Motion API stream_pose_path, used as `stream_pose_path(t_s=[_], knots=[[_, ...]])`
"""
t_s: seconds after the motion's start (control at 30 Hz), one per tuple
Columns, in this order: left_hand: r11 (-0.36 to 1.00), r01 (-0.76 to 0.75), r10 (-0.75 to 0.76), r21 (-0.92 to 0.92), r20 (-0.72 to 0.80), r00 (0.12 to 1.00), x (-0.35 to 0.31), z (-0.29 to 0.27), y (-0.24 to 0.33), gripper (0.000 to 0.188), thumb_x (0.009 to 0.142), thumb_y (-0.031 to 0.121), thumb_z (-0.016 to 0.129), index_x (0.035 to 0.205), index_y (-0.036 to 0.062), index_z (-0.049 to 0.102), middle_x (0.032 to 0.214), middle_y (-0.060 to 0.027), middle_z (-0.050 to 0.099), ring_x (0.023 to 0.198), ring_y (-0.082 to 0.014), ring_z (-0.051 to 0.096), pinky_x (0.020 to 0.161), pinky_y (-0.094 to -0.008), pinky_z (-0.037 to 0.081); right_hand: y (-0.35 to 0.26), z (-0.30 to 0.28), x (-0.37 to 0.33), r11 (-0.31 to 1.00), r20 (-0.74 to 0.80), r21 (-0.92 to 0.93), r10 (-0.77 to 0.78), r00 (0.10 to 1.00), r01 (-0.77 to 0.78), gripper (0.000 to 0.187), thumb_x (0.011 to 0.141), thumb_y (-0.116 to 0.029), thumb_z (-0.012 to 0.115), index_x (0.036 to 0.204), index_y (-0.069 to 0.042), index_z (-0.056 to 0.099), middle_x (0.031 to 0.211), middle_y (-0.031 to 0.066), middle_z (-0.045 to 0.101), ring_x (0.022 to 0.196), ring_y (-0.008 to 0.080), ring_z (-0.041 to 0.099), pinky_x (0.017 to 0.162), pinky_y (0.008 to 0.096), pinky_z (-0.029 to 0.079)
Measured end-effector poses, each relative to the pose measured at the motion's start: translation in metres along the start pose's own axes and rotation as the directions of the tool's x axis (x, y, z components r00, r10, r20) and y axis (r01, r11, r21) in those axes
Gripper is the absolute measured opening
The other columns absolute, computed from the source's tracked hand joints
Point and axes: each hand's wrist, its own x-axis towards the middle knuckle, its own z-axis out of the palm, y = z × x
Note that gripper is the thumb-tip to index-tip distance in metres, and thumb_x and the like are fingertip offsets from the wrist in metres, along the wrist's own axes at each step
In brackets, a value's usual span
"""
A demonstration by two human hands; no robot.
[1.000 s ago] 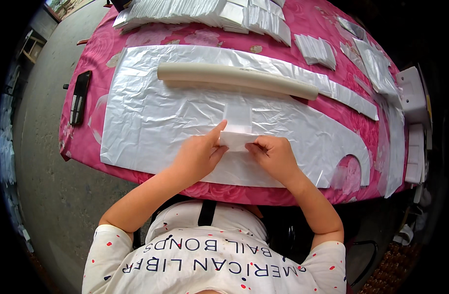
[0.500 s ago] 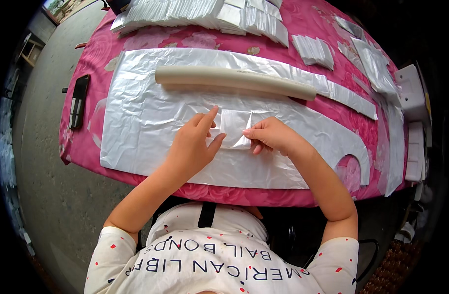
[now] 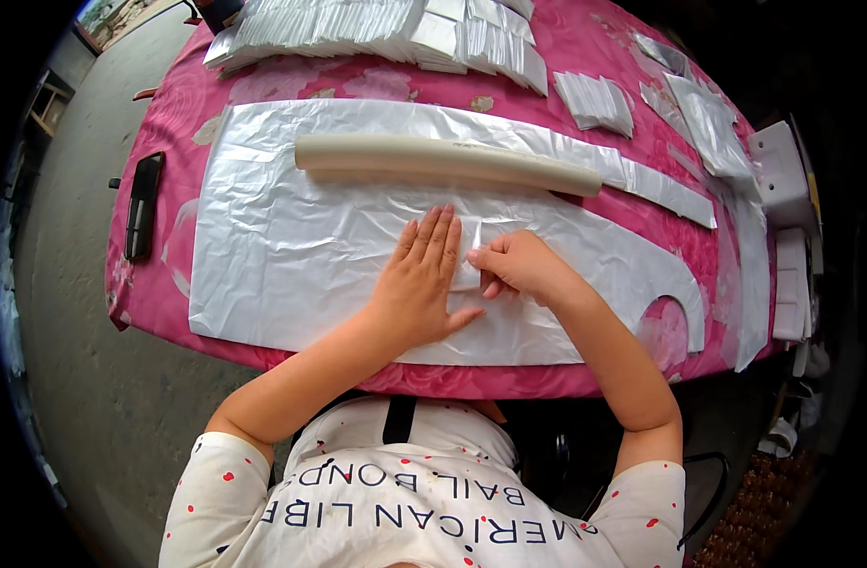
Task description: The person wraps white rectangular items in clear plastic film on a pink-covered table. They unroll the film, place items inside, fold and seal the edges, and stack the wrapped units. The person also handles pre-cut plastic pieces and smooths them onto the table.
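Observation:
My left hand (image 3: 416,279) lies flat with its fingers stretched out, thumb apart, pressing on a small folded white plastic bag (image 3: 471,241) and covering most of it. My right hand (image 3: 517,265) pinches the right edge of that folded bag between thumb and fingertips. Beneath both hands spreads a large stack of flat white plastic bags (image 3: 253,246), with a rounded cutout at its right end. Just beyond my hands, a cream-coloured tube (image 3: 443,163) rests across the stack.
A pink floral cloth (image 3: 395,379) covers the table. Rows of folded white packets (image 3: 329,38) line the far side, with a smaller bundle (image 3: 594,102) nearby. A phone (image 3: 143,206) lies at the left edge. Loose plastic (image 3: 713,128) and a white container (image 3: 784,175) are at the right.
My left hand has moved right and come down flat over the folded bag, hiding most of it. My right hand keeps its pinch in nearly the same place.

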Motion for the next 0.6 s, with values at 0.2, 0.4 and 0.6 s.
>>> stream_pose_path(t_s=[0.2, 0.4, 0.6], knots=[[1.000, 0.001, 0.000, 0.023, -0.016, 1.000, -0.001, 0.002, 0.000, 0.099, 0.075, 0.062, 0.051, 0.136, -0.0110, 0.022, 0.145, -0.0258, 0.018, 0.138, -0.0340, 0.010, 0.111, -0.0467, 0.002, -0.001, 0.012, -0.012, 0.993, -0.143, -0.075, -0.098, 0.985, 0.088, 0.024, 0.078, -0.019, 0.066, 0.066, 0.001, 0.061, 0.059, 0.0051, 0.061, 0.054, 0.0101, 0.060, 0.050, 0.0237, 0.043], [0.997, -0.075, 0.075, 0.009, -0.099, 0.992, -0.001, 0.003, 0.008, 0.101, 0.075, 0.060, 0.054, 0.137, -0.0116, 0.018, 0.145, -0.0268, 0.016, 0.138, -0.0358, 0.009, 0.110, -0.0500, 0.003, -0.003, 0.004, -0.004, 0.998, -0.062, -0.048, -0.045, 0.997, 0.042, 0.021, 0.079, -0.019, 0.067, 0.069, -0.001, 0.063, 0.059, 0.0030, 0.060, 0.052, 0.0073, 0.058, 0.045, 0.0204, 0.038], [0.996, -0.021, 0.013, -0.085, -0.087, 0.996, 0.003, 0.013, 0.005, 0.106, 0.074, 0.063, 0.054, 0.138, -0.0111, 0.013, 0.144, -0.0284, 0.015, 0.137, -0.0386, 0.009, 0.110, -0.0503, 0.005, 0.003, 0.007, -0.004, 0.996, -0.098, -0.040, -0.082, 0.992, 0.078, 0.022, 0.076, -0.019, 0.069, 0.068, 0.000, 0.062, 0.061, 0.0048, 0.061, 0.053, 0.0106, 0.059, 0.047, 0.0233, 0.041]])
